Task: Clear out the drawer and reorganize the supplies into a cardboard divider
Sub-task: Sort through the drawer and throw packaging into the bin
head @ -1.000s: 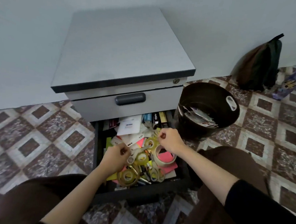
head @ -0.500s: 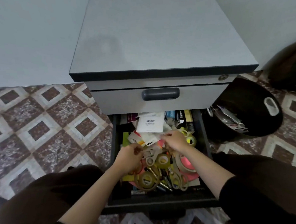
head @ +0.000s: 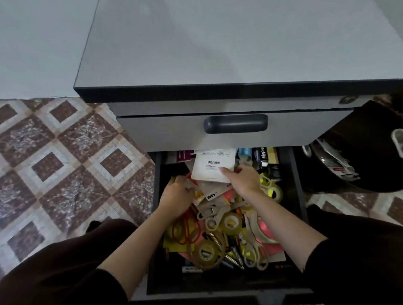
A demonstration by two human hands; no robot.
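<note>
The right hand [head: 243, 181] pinched a white barcoded paper packet [head: 212, 168] at the back edge of the dark metal drawer [head: 211, 285], the left hand [head: 176, 198] buried among cards [head: 213, 195], its grip hidden; a hasty lift could scatter the loose stack beneath.

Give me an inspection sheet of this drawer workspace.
Surface: open drawer, crammed; tiled floor around it.
Job's things: white barcode packet, tape rolls, scissors, red rubber bands; cardboard divider not seen.
Clutter: DIY packet and pink notes piled loosely.
Hands: right hand pinches the white barcode packet; left hand among packets, grip unclear.
Cables: nothing seen.
Surroundings: grey cabinet, upper drawer closed; black bin on the right, holding scraps.
</note>
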